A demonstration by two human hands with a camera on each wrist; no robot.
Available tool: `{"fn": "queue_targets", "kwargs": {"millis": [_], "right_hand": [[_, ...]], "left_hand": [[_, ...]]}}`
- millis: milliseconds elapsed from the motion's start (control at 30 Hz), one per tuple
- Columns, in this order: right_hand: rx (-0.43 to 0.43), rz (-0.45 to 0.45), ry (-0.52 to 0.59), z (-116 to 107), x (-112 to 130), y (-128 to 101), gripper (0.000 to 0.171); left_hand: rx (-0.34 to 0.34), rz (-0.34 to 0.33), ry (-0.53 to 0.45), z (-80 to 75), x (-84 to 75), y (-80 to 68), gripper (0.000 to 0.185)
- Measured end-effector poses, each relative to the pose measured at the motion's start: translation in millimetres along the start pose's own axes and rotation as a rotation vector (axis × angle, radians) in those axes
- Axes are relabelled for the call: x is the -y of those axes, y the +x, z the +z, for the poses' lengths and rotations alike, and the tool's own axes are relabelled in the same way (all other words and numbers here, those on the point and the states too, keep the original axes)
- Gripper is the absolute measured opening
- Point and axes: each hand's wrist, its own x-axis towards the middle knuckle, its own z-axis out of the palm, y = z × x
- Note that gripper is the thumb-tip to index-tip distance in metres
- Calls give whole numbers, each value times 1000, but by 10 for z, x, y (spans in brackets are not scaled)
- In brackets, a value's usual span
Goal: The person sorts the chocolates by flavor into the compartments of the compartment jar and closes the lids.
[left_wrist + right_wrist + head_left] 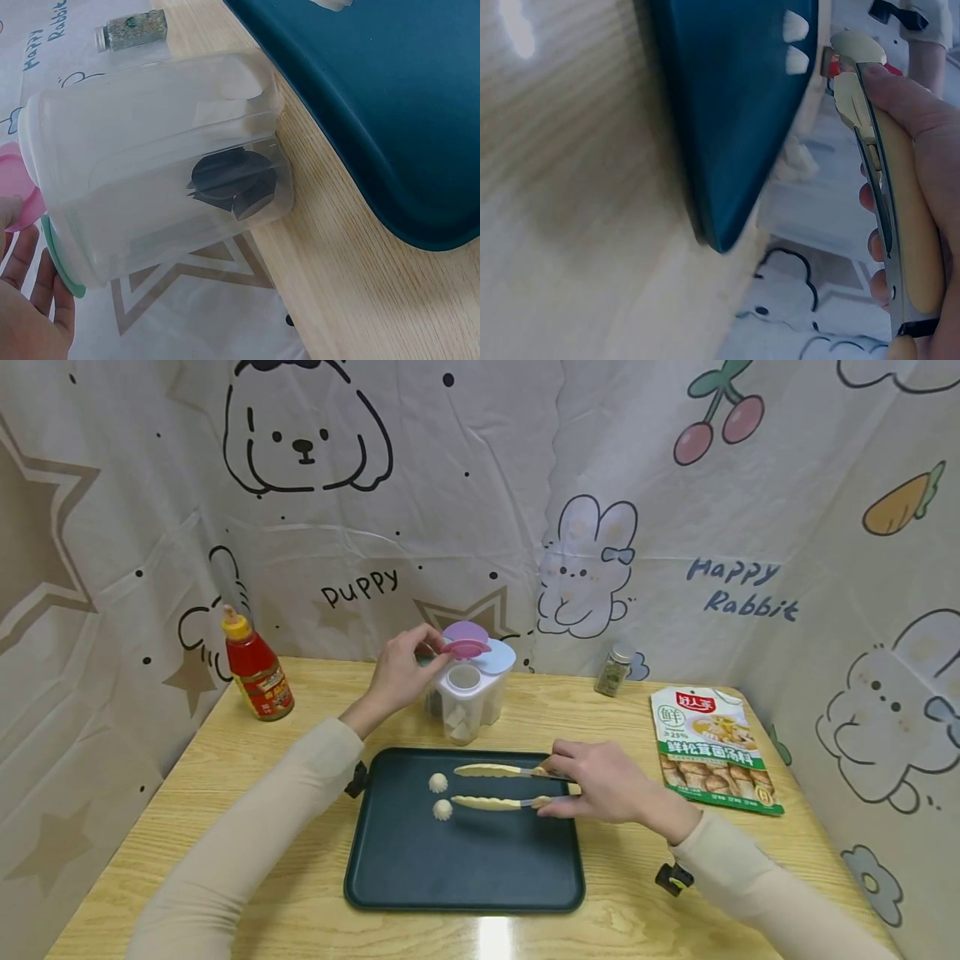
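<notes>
We see the left hand [401, 672] reaching beyond the dark tray [465, 868], its fingers [427, 639] pinching the pink lid flap [467, 648] of the clear container [468, 697] just behind the tray. The right hand [603, 781] lies palm down over the tray's right edge, fingers curled round the cream tongs [498, 785], whose tips stand apart beside two white dumplings [439, 796]. Right of the tray lies a green packet [712, 747] marked "25%". On the backdrop [750, 527] we read "puppy" and "Happy Rabbit".

The backdrop cloth [480, 510] read "puppy" at 10 o'clock of the tray [465, 877] and "Happy Rabbit" at 2 o'clock; the green food packet [712, 747] at 3 o'clock showed "25%" and Chinese characters.
</notes>
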Motion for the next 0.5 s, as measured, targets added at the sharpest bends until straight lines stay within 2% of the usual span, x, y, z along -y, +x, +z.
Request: {"fn": "queue_targets", "kwargs": {"millis": [267, 500], "right_hand": [[72, -13, 22, 176, 98, 46, 49], [89, -39, 26, 275, 136, 117, 48]], "left_hand": [[1, 4, -2, -3, 4, 7, 20], [3, 8, -5, -3, 7, 9, 21]]}}
